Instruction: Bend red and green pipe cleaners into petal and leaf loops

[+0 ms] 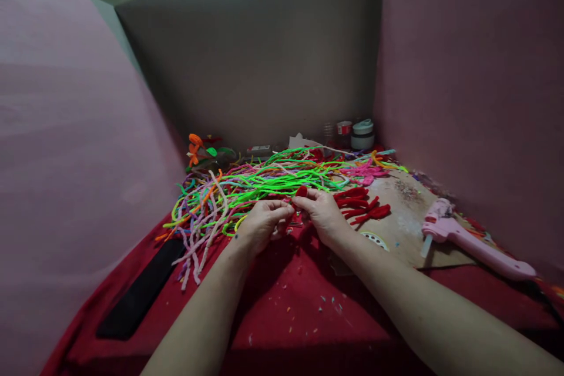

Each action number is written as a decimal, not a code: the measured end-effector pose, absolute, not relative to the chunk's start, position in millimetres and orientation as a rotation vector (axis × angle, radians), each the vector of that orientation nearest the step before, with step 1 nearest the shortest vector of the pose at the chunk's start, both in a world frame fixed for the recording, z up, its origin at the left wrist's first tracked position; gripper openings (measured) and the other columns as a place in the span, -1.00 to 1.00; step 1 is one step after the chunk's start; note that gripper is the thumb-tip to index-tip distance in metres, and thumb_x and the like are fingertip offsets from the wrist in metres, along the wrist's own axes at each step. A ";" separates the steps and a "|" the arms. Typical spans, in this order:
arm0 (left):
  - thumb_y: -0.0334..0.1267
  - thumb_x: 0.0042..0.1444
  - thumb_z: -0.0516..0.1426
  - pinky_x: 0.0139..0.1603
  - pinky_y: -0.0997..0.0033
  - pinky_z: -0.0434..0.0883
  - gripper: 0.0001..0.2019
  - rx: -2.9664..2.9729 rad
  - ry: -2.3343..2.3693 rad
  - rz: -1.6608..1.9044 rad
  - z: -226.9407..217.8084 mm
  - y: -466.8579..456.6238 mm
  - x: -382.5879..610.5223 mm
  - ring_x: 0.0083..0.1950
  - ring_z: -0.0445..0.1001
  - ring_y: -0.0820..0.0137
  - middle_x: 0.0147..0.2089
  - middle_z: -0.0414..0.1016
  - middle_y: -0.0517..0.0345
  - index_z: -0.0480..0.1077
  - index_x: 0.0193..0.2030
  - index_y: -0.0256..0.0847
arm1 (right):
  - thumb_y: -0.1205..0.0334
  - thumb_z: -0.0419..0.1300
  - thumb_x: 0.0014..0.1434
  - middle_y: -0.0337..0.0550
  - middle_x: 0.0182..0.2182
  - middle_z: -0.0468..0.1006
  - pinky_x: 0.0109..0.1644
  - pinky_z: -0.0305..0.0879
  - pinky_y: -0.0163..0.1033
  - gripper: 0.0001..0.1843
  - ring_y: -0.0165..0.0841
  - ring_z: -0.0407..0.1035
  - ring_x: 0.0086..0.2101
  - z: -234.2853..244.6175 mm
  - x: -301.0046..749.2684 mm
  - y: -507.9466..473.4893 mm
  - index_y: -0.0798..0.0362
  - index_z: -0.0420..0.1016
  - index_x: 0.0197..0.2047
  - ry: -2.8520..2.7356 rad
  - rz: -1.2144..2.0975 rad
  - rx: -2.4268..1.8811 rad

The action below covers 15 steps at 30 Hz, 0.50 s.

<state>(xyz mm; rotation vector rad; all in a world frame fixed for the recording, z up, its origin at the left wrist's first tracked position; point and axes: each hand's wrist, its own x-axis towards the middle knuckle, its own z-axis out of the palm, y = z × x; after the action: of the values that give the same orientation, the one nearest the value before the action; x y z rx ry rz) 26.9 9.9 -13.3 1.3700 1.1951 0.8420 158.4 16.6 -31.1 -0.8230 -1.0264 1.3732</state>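
Pinching a small red fuzzy piece [302, 191] between thumb and forefinger, your right hand [324, 214] meets your left hand [267, 223] over the middle of the bench [299, 305] in the head view. Judging by how things lie, you look partway through: several red fuzzy loops [359, 202] rest in a loose bunch just beyond your right hand, apparently already bent to shape, while the piece at your fingertips seems to be in hand and unfinished. The bunched loops look separate from one another. The big heap of fuzzy stems [282, 182], bright green on top, spreads along the bench's far edge, and most of it looks unworked.

Your right fingers are closed to a pinch, with the red piece standing up past their tips. Your left thumb and forefinger are drawn nearly together, their tips right beside the right thumb; whether they grip the same piece, you cannot tell from here.

Towards the bench's right edge, your pink glue gun [478, 244] lies out of both hands, its nozzle end on the cardboard [403, 229]. By the left edge a black strip [138, 294] lies slantwise, and an orange fuzzy flower [194, 150] stands at the far left corner. Small scraps dot the red cloth towards the near edge.
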 end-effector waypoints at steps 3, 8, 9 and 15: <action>-0.10 -0.13 0.19 -0.61 0.55 0.06 -0.74 1.616 1.301 0.852 -13.6 9.6 29.1 -0.63 0.12 0.59 -0.60 0.24 0.29 0.36 -0.41 -0.28 | 0.19 0.19 -0.19 -0.34 -0.69 0.33 -0.57 -0.01 -0.37 -0.83 -0.53 0.09 -0.66 -36.3 158.1 20.3 0.13 0.37 -0.57 -1.031 1.300 -0.857; -0.29 0.03 0.06 -0.29 0.42 0.25 -0.87 2.437 1.508 0.898 -24.4 10.6 34.0 -0.35 0.37 0.39 -0.38 0.46 0.07 0.42 -0.38 -0.23 | 0.15 0.19 -0.19 -0.32 -0.68 0.33 -0.51 0.08 -0.36 -0.81 -0.47 0.16 -0.58 -47.2 158.1 30.0 0.10 0.34 -0.60 -1.039 1.169 -0.952; -0.30 0.06 0.02 -0.26 0.41 0.25 -0.84 2.517 1.510 0.870 -26.8 11.2 34.1 -0.33 0.39 0.37 -0.36 0.47 0.05 0.42 -0.36 -0.22 | 0.15 0.18 -0.19 -0.32 -0.66 0.34 -0.49 0.10 -0.35 -0.82 -0.47 0.17 -0.57 -49.0 158.0 31.7 0.10 0.34 -0.61 -1.043 1.146 -0.962; -0.21 0.07 0.00 -0.35 0.47 0.25 -0.79 2.268 1.573 0.903 -22.9 18.6 24.5 -0.41 0.36 0.42 -0.44 0.45 0.12 0.41 -0.39 -0.23 | 0.13 0.13 -0.08 -0.30 -0.62 0.35 -0.44 0.15 -0.35 -0.81 -0.45 0.21 -0.55 -47.9 150.4 26.4 0.09 0.33 -0.54 -1.008 1.102 -1.010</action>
<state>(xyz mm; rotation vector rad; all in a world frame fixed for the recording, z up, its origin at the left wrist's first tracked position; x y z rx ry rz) 24.5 18.6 -22.9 2.2682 1.5726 0.9032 150.4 26.4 -47.9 -1.0100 -1.0083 1.1017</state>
